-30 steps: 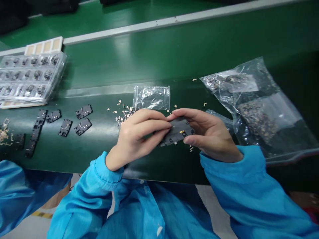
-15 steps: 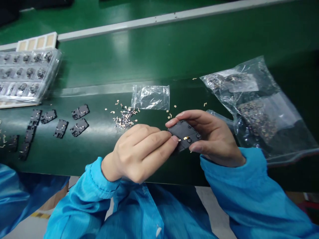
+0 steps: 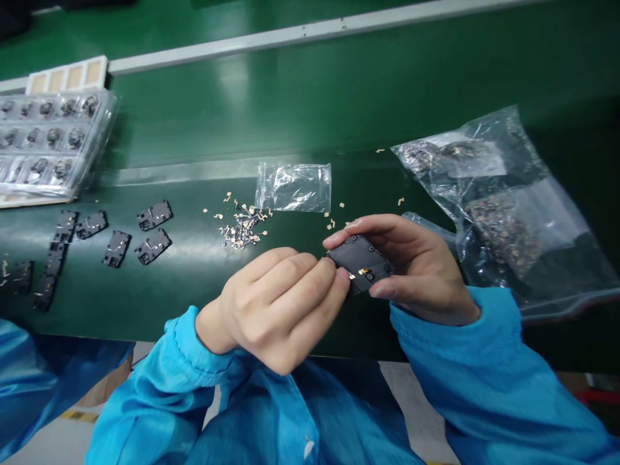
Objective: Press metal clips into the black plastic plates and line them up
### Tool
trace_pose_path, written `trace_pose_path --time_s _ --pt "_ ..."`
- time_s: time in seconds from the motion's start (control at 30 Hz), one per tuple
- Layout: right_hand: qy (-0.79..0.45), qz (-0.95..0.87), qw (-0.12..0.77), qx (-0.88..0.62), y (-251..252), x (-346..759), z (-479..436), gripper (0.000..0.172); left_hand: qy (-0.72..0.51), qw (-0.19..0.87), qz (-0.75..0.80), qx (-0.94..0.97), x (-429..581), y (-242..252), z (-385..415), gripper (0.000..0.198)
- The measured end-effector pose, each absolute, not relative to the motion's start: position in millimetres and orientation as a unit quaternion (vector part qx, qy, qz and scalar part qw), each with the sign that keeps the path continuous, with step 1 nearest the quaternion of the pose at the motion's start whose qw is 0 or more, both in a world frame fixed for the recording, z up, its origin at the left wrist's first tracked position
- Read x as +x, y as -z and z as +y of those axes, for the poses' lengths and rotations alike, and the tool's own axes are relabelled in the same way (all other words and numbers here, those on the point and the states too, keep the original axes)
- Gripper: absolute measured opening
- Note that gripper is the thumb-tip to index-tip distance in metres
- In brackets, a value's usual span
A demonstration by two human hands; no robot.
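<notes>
A flat black plastic housing (image 3: 361, 255) is held over the bench, tilted, in front of my body. My right hand (image 3: 416, 268) grips its right side, thumb on the near edge and fingers along the far edge. My left hand (image 3: 281, 297) is closed at the housing's left edge, thumb and fingertips pressed on it; its lower fingers hide part of that side. On the housing's face lies a small gold metal contact (image 3: 365, 272), with a paler metal bit by my left thumb tip. Behind my left hand is a pile of small metal contacts (image 3: 243, 226).
Several black housings (image 3: 154, 245) lie left on the green bench (image 3: 310, 116). A clear tray of parts (image 3: 48, 139) sits at far left. A small clear bag (image 3: 294, 187) lies behind the pile, a large bag of parts (image 3: 508, 219) at right. Another person's blue sleeve (image 3: 48, 387) shows lower left.
My left hand has shifted slightly down and right against the housing. The housing stays in both hands, with little movement. The view has moved slightly.
</notes>
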State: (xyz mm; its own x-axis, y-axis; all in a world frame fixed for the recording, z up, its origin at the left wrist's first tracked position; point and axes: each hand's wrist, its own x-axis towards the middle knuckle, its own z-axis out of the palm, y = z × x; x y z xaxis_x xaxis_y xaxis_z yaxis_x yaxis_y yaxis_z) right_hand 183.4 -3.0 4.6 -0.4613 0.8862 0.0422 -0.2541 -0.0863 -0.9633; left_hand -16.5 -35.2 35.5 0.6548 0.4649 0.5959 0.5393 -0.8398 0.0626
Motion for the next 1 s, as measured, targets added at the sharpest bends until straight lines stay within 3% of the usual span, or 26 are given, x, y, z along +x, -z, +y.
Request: trace_pose_path --time_s 1.0 --pt "-0.68 -0.532 0.445 -0.24 3.5 180.2 1.3 0.038 0.311 0.113 -0.254 -0.909 -13.6 -32.5 -35.6 0.015"
